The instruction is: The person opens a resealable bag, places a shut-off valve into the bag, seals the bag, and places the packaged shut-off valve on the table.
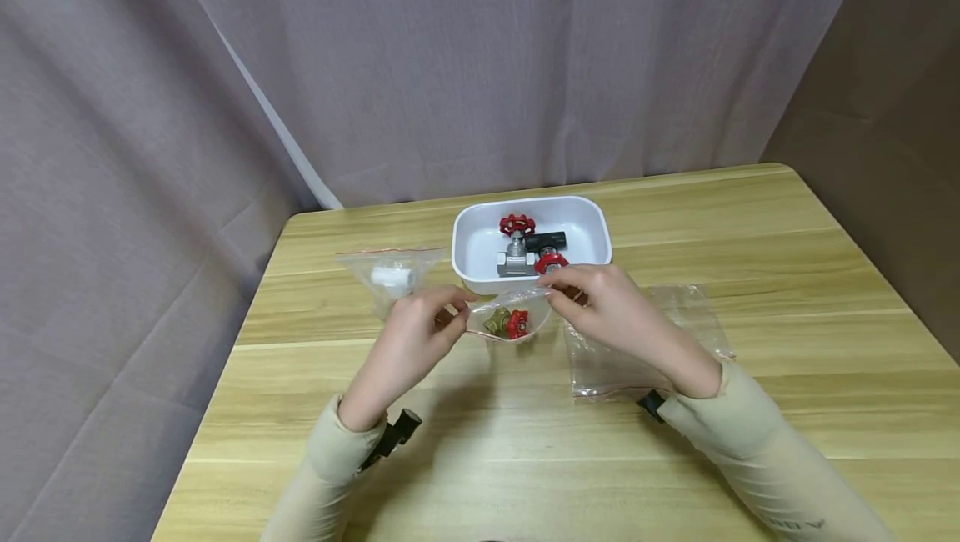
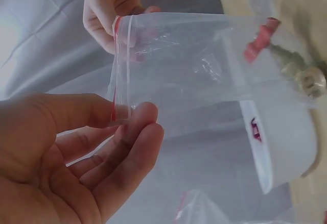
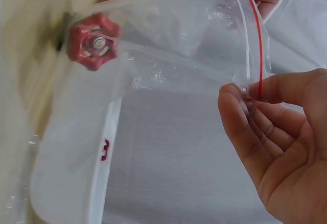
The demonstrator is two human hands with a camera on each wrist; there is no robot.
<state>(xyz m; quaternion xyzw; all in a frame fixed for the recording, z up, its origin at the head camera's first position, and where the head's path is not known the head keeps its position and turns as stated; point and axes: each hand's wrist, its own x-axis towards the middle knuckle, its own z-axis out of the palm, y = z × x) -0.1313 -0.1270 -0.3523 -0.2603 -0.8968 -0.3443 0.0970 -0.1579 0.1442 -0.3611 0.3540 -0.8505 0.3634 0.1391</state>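
Observation:
Between my hands hangs a clear zip bag (image 2: 173,60) with a red line along its mouth. My left hand (image 1: 414,333) pinches one top corner with thumb and fingers. The other top corner is pinched by my right hand (image 1: 606,308). At the bottom of the bag lies a brass valve (image 1: 496,322) with a red handwheel (image 3: 95,42). In the head view the bag's mouth gapes toward me, in front of the white tray (image 1: 459,254). That tray holds a silver valve (image 1: 517,261) with a red handwheel, a black fitting (image 1: 551,240) and another red handwheel (image 1: 551,262).
Left of the tray, another zip bag (image 1: 360,265) contains a white cylindrical fitting (image 1: 392,277). A flat clear bag (image 1: 611,367) lies on the wooden table (image 1: 510,459) under my right forearm. Grey curtain (image 1: 480,67) hangs behind the table.

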